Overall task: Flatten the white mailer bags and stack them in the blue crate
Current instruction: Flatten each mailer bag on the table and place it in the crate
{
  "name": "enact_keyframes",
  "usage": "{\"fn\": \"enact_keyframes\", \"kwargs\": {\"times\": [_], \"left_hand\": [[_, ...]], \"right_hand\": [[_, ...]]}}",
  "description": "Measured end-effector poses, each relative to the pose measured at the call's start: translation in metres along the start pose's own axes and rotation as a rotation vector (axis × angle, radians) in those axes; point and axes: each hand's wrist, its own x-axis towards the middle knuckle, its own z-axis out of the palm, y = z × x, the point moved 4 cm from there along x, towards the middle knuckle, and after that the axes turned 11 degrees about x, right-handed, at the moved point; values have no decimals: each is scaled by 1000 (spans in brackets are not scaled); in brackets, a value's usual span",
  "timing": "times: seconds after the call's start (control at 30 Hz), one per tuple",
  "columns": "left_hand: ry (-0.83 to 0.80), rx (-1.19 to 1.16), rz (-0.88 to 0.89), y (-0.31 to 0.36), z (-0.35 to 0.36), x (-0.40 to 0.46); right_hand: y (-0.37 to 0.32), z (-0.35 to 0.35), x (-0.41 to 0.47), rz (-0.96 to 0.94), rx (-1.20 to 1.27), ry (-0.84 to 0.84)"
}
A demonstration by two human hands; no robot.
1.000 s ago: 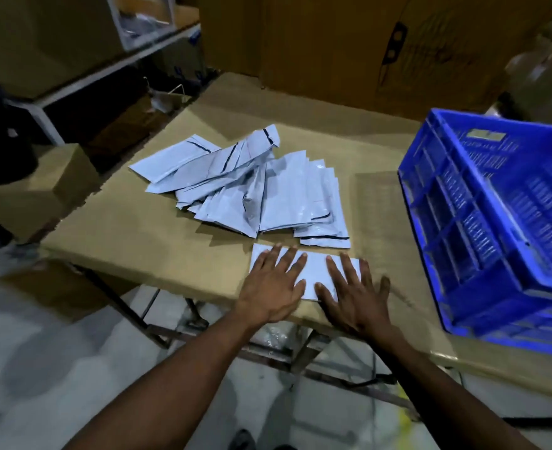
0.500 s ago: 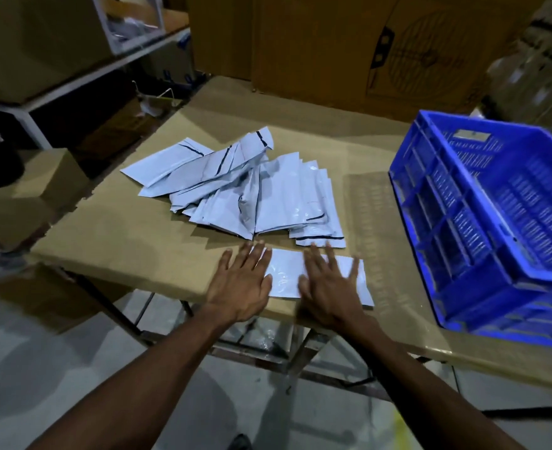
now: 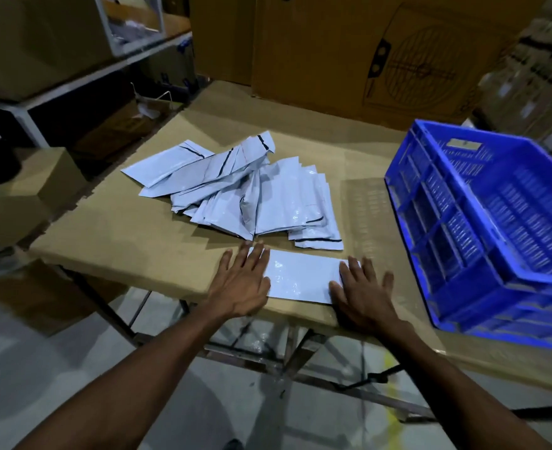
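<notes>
One white mailer bag (image 3: 300,276) lies flat near the front edge of the cardboard-covered table (image 3: 112,228). My left hand (image 3: 243,282) presses palm-down on its left end, fingers spread. My right hand (image 3: 362,295) presses flat on its right end. Just behind lies a loose pile of several white mailer bags (image 3: 245,193) with black strips, overlapping at different angles. The blue crate (image 3: 482,228) stands on the table at the right, tilted in view; the part of its inside that shows holds nothing.
Large cardboard boxes (image 3: 349,47) stand along the table's far edge. A smaller box (image 3: 24,190) and a metal shelf (image 3: 83,73) are at the left. The table's metal frame and grey floor show below the front edge.
My hands have slid apart along the mailer bag, the left one leftward and the right one rightward, uncovering its middle. The camera view has shifted slightly.
</notes>
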Motion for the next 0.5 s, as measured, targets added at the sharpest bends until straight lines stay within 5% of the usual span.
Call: {"fn": "enact_keyframes", "kwargs": {"times": [0.2,0.33,0.5], "left_hand": [[428,-240,151,46,-35,18],[223,-86,94,75,-15,14],[108,46,-26,29,0,5]], "right_hand": [[-62,20,9,-186,87,10],[-50,30,11,-206,8,-15],[-27,26,10,-104,35,27]]}}
